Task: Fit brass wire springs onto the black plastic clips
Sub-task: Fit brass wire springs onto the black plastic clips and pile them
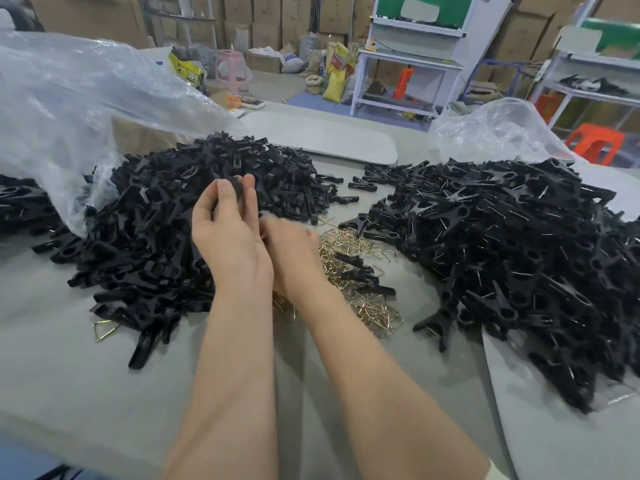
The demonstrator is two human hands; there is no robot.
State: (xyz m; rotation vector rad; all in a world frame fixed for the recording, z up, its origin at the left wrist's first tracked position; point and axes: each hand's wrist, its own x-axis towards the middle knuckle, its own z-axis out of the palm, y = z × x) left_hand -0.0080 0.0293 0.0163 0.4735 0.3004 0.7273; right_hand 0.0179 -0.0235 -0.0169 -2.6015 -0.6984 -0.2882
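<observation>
My left hand (229, 237) pinches a black clip (239, 189); whether my blurred right hand (294, 254) grips anything cannot be told.

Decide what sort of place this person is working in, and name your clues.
Probably a small factory or assembly workshop: big heaps of black plastic clips and loose brass wire springs on the table, stacked cardboard cartons behind, and workbenches along the back.
</observation>
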